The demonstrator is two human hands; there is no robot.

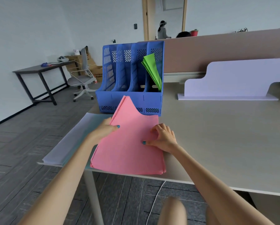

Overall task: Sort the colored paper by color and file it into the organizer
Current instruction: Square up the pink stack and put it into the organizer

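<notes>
A stack of pink paper (129, 143) lies on the table's near left corner, its far corner lifted against the blue organizer (129, 101). My left hand (103, 129) grips the stack's left edge, thumb on top. My right hand (163, 137) rests on the stack's right side with fingers curled and thumb pressing down. The organizer has several upright slots; green paper (152, 70) stands in the rightmost one. A pile of white and pale blue paper (71, 143) lies to the left of the pink stack.
The grey table (217, 135) runs off to the right. A white wavy divider board (233, 80) stands at the back right. Beyond the left edge are a dark desk (38, 70) and an office chair (82, 78). A person stands in the far doorway.
</notes>
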